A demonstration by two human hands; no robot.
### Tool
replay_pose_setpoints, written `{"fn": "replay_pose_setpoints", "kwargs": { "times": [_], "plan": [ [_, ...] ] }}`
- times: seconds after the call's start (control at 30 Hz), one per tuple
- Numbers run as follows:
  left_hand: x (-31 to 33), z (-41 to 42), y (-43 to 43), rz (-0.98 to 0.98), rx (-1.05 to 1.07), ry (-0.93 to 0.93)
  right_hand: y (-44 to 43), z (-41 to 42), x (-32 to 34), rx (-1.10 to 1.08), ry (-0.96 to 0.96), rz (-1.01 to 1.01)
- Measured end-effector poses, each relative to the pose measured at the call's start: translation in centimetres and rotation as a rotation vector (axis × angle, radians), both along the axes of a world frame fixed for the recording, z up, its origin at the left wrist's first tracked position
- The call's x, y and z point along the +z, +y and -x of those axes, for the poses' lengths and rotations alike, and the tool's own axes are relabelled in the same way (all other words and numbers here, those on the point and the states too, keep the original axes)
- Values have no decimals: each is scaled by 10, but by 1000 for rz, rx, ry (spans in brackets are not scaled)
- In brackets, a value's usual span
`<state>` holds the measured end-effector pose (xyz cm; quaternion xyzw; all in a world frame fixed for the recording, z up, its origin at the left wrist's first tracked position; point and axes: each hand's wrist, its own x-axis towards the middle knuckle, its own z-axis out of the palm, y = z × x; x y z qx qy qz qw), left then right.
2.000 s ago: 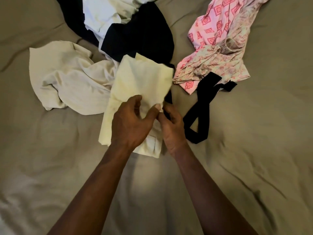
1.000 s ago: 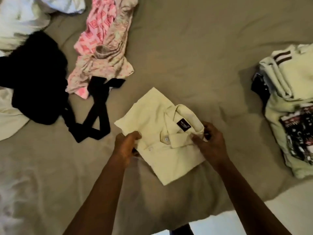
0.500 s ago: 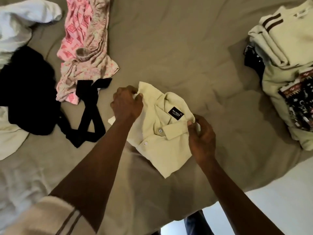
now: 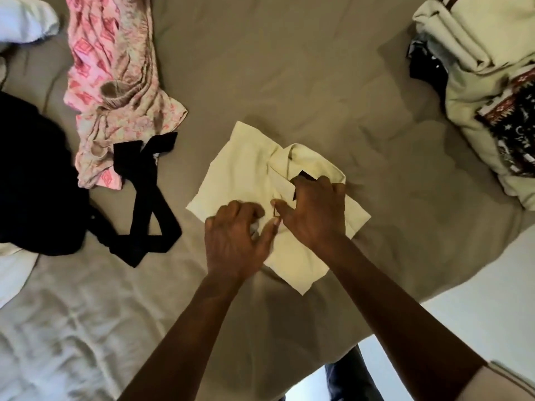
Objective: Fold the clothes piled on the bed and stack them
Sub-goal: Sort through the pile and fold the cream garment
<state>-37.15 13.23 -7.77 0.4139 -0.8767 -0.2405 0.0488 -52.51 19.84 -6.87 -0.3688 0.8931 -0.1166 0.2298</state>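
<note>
Folded pale-yellow shirt (image 4: 249, 169) lies mid-bed (image 4: 289, 68), left hand (image 4: 237, 238) gripping its near edge and right hand (image 4: 314, 211) clutching the collar, seemingly squaring the final fold before lifting it onto the stack (image 4: 474, 62) at right.

Bed (image 4: 275, 68) under a wrinkled taupe cover, pale floor (image 4: 477, 302) past its lower right edge, soft light

Folded pale-yellow shirt (image 4: 249, 169) lies between loose clothes (image 4: 115, 82) and folded stack (image 4: 474, 117).
</note>
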Motion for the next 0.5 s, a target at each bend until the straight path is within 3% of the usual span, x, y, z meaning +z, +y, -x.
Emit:
{"fn": "replay_pose_setpoints", "kwargs": {
  "times": [0.07, 0.2, 0.33, 0.47, 0.5],
  "plan": [
    [-9, -9, 2, -122, 2, -11, -6, 4, -6, -93, -57, 100],
    [-20, -17, -8, -264, -13, 90, 2, 1, -9, -352, -275, 512],
    [-21, -19, -14, -266, -42, 76, 12, -11, -10, -375, -125, 495],
    [-22, -21, -17, -272, -56, 80, 12, -8, -19, -151, 125, 396],
    [-20, -21, -17, -268, -57, 73, 11, -6, -22, -178, 195, 395]
  ]
}}
